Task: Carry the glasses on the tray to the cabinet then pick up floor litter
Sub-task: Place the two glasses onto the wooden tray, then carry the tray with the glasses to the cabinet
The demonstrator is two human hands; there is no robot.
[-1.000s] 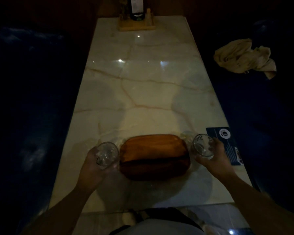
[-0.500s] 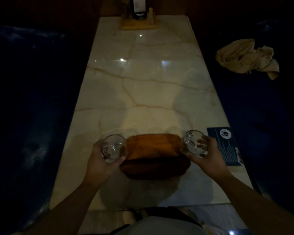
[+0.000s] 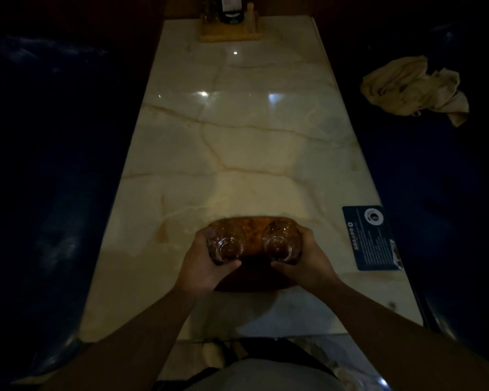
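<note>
1. The left hand (image 3: 202,266) is wrapped around a clear glass (image 3: 225,244), fingers curled on its outer side and thumb across the near side.
2. The right hand (image 3: 308,263) grips a second glass (image 3: 280,244) the same way, thumb pointing inward at about 9 o'clock.
3. Both glasses are over the wooden tray (image 3: 251,231), side by side and close together without touching; whether their bases rest on the wood cannot be told in the dim light.
4. The tray lies on the marble table (image 3: 237,153), near its near edge and roughly centred between the long sides.
5. A strip of bare marble runs between the tray and the near edge at 6 o'clock.
6. From the tray, a dark blue card (image 3: 371,238) lies at 3 o'clock, set against the table's right edge and apart from the right hand.
7. Toward 12 o'clock the marble is open up to a wooden holder (image 3: 229,33) with a dark bottle (image 3: 232,8) at the far edge.
8. A crumpled beige cloth (image 3: 412,87) lies off the table at about 2 o'clock on a dark blue seat (image 3: 435,179).
9. A matching dark seat (image 3: 54,165) borders the left edge.
</note>
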